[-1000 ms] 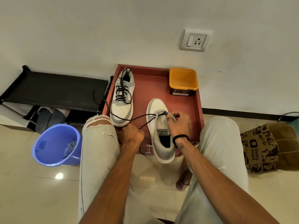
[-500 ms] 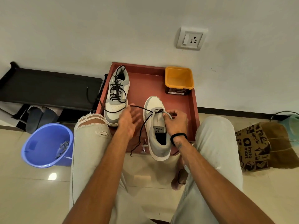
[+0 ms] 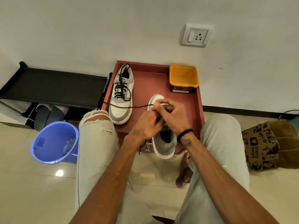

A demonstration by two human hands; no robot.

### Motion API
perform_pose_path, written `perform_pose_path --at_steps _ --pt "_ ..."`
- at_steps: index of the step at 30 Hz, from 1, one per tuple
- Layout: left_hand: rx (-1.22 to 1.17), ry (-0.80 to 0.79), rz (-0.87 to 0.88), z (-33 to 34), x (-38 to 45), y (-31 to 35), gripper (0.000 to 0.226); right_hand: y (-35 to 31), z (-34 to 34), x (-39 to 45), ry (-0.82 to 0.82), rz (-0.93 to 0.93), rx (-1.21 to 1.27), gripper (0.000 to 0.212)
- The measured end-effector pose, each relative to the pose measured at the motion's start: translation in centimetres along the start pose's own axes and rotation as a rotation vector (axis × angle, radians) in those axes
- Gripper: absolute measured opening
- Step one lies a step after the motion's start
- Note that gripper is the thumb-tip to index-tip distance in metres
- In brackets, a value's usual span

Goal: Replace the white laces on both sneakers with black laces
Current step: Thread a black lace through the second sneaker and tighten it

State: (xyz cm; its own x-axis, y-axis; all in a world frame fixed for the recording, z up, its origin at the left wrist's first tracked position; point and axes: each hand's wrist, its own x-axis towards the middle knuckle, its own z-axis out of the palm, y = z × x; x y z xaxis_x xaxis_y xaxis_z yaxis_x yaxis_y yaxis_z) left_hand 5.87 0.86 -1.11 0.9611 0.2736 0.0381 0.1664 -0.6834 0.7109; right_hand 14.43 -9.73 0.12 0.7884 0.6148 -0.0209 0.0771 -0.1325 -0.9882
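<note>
Two grey-and-white sneakers stand on a red tray (image 3: pixel 196 107). The left sneaker (image 3: pixel 121 101) carries a black lace through its eyelets. The right sneaker (image 3: pixel 164 145) lies under both my hands, its heel hanging over the tray's near edge. My left hand (image 3: pixel 146 126) and my right hand (image 3: pixel 172 115) meet over its tongue, fingers pinched on a black lace (image 3: pixel 127 107). One end of that lace stretches left across the toe of the left sneaker. Another end dangles below my left wrist. The eyelets are hidden by my hands.
An orange tub (image 3: pixel 183 77) sits at the tray's far right corner. A blue bucket (image 3: pixel 53 143) with laces inside stands on the floor to the left, next to a black shoe rack (image 3: pixel 53 85). A brown paper bag (image 3: pixel 271 143) is at the right. My knees flank the tray.
My left hand has come right from the lace's loose end to join my right hand over the right sneaker. The black lace is now drawn out straight to the left.
</note>
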Motion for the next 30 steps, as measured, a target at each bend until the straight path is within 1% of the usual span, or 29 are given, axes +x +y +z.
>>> perform_pose_path --at_steps 1,2,4,5,6,8,9,11,12,14,16,17,18,19,20,21,23,25,27,28,30 --pt "-0.012 0.02 -0.008 0.0 -0.2 0.1 0.026 -0.1 -0.1 0.0 0.004 0.014 0.089 0.015" --pt "-0.09 0.05 -0.044 0.0 -0.4 0.2 0.034 -0.3 -0.5 0.1 0.029 0.021 0.2 0.016" --pt "-0.383 0.128 -0.164 -0.2 -0.3 0.3 0.047 -0.9 -1.5 0.1 0.05 0.045 0.404 0.016" --pt "-0.532 0.192 -0.237 -0.3 -0.2 0.5 0.053 -1.2 -2.1 0.0 0.026 0.049 0.434 0.015" --pt "-0.669 0.268 -0.315 -0.4 0.0 0.6 0.059 -1.4 -2.5 -0.2 -0.021 0.037 0.397 0.015" --pt "-0.991 0.381 -0.442 -1.3 0.5 0.5 0.067 -1.5 -2.7 -0.7 -0.171 -0.042 0.162 0.016" --pt "-1.184 0.42 -0.471 -1.9 0.5 0.1 0.066 -1.4 -2.6 -1.1 -0.252 -0.09 0.016 0.017" --pt "-1.508 0.516 -0.464 -3.4 0.3 -1.5 0.059 -0.9 -2.1 -1.5 -0.374 -0.156 -0.205 0.014" --pt "-1.61 0.58 -0.448 -4.4 0.2 -2.4 0.057 -0.7 -1.9 -1.4 -0.414 -0.168 -0.278 0.013" --pt "-1.678 0.733 -0.455 -6.2 0.0 -4.0 0.054 -0.4 -1.8 -1.3 -0.461 -0.195 -0.406 0.011" --pt "-1.624 0.85 -0.497 -7.5 -0.1 -5.1 0.05 -0.4 -1.9 -1.3 -0.454 -0.253 -0.552 0.01" --pt "-1.531 0.888 -0.531 -7.8 -0.7 -5.6 0.048 -0.3 -1.8 -1.3 -0.445 -0.279 -0.611 0.01" --pt "-1.378 0.887 -0.56 -7.9 -1.1 -5.7 0.046 -0.3 -1.7 -1.3 -0.417 -0.302 -0.652 0.01" --pt "-1.168 0.855 -0.583 -7.9 -1.5 -5.6 0.044 -0.1 -1.5 -1.3 -0.367 -0.31 -0.672 0.012" --pt "-0.942 0.785 -0.57 -7.4 -1.9 -4.9 0.043 0.0 -1.3 -1.3 -0.308 -0.296 -0.656 0.017" --pt "-0.719 0.694 -0.511 -6.7 -2.2 -3.7 0.045 0.0 -1.1 -1.2 -0.255 -0.258 -0.594 0.022" --pt "-0.341 0.482 -0.294 -4.5 -2.9 -1.0 0.046 -0.3 -0.7 -0.9 -0.192 -0.139 -0.361 0.028" --pt "-0.032 0.268 -0.095 -2.1 -3.5 0.6 0.038 -0.6 -0.5 -0.9 -0.158 -0.035 -0.122 0.028" --pt "0.135 0.089 0.005 -0.5 -3.4 0.6 0.032 -0.9 -0.7 -1.0 -0.115 0.017 0.046 0.025" --pt "0.164 0.02 0.011 -0.1 -3.3 0.4 0.032 -0.9 -0.9 -1.1 -0.087 0.039 0.106 0.023" --pt "0.173 -0.06 -0.011 0.3 -2.9 -0.1 0.038 -0.6 -1.6 -0.9 -0.026 0.093 0.186 0.026"
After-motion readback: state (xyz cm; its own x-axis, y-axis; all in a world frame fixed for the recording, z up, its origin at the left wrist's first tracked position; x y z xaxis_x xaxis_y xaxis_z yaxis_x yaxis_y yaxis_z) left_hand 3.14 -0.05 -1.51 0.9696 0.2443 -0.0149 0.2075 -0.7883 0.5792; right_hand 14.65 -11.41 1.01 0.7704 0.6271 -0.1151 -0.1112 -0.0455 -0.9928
